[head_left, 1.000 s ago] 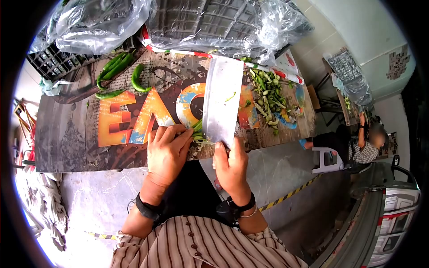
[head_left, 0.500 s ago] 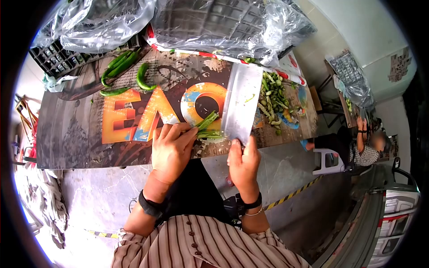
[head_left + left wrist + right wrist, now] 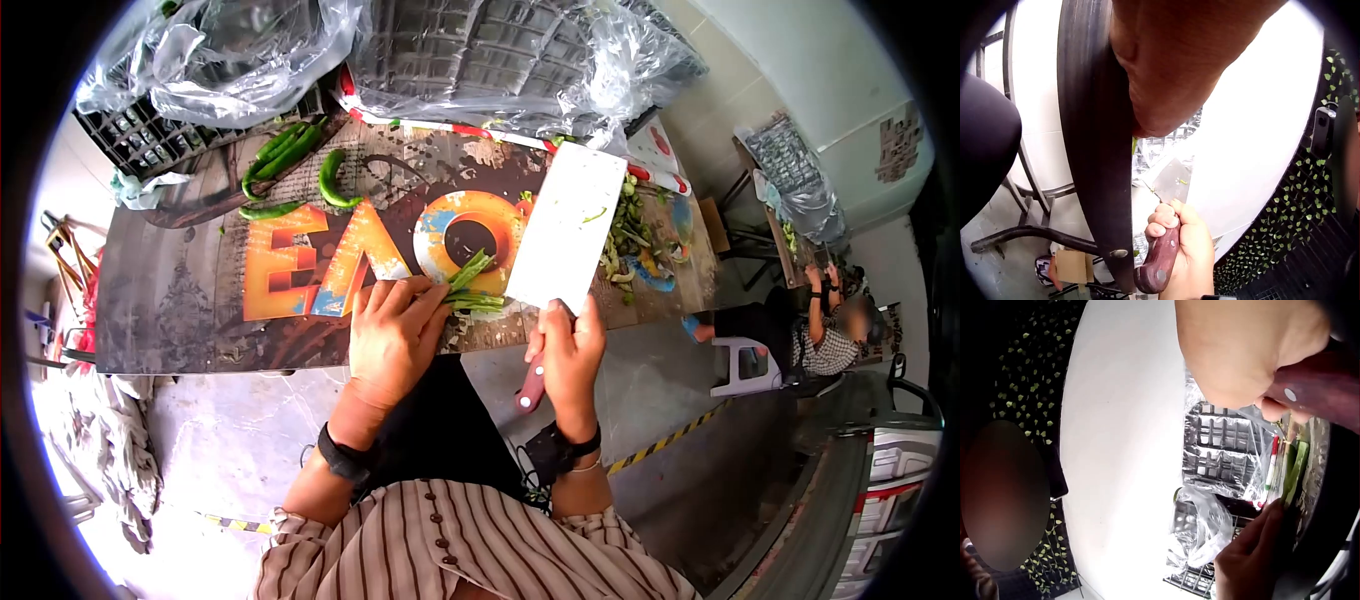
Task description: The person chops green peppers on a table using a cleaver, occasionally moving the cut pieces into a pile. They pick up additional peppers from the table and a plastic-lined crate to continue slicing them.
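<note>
Cleaver swings off to the right since the earlier frame, its handle now showing; strips barely shift. Slim cut green pepper strips (image 3: 469, 270) lie near the table's front edge, poking out from under the fingers toward two to three o'clock. At eight o'clock, left hand (image 3: 393, 335) pinches them closely, likely to keep the bunch together with ends exposed. Broad silvery rectangular cleaver (image 3: 565, 225) is at two o'clock, just beside the strip ends, flat face up. Right hand (image 3: 575, 365), at four o'clock, wraps its riveted dark-red handle (image 3: 531, 385), thumb up near the blade, probably for control. Heap of chopped green pieces (image 3: 628, 240) sits past the blade at two o'clock, seemingly kept on the cleaver side. Whole glossy green peppers (image 3: 290, 150) wait at ten o'clock, presumably stock on the holding-hand side. Plastic-draped dark crate (image 3: 455, 55) is at twelve, behind the printed wood-look table (image 3: 170, 290).
</note>
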The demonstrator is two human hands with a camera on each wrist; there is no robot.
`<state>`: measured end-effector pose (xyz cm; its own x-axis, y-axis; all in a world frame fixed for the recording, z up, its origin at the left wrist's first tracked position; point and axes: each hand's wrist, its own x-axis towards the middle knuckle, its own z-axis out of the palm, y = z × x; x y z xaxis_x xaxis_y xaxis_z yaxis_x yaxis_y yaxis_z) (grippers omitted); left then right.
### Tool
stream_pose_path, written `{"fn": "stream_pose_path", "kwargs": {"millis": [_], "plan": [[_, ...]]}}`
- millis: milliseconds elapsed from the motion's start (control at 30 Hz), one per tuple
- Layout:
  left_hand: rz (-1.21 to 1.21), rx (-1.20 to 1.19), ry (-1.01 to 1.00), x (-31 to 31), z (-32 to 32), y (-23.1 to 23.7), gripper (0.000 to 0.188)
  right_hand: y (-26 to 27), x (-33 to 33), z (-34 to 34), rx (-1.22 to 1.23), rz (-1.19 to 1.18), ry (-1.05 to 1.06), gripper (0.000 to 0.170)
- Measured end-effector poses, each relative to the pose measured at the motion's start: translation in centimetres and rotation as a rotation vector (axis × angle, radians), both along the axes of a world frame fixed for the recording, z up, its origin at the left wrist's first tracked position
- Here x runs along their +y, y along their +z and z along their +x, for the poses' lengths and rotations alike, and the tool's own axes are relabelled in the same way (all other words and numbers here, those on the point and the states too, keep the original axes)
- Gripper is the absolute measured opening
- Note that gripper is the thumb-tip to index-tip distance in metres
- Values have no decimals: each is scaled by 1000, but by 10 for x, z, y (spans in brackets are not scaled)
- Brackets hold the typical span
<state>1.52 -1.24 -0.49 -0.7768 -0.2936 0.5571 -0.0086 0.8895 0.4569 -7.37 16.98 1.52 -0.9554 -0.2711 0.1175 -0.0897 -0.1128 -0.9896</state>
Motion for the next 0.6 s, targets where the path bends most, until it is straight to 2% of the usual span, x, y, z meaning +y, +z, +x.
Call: {"fn": "stream_pose_path", "kwargs": {"millis": [100, 267, 567, 600], "plan": [[26, 16, -19, 1, -1, 7, 39, 3, 4, -15, -30, -53, -9, 6], [-46, -5, -120, 5, 2, 10, 38, 3, 14, -17, -43, -50, -17, 7], [-101, -98, -103, 5, -24, 8, 21, 3, 25, -5, -51, -88, 15, 8], [-39, -69, -93, 3, -26, 8, 18, 3, 27, -5, -44, -77, 20, 9]]}}
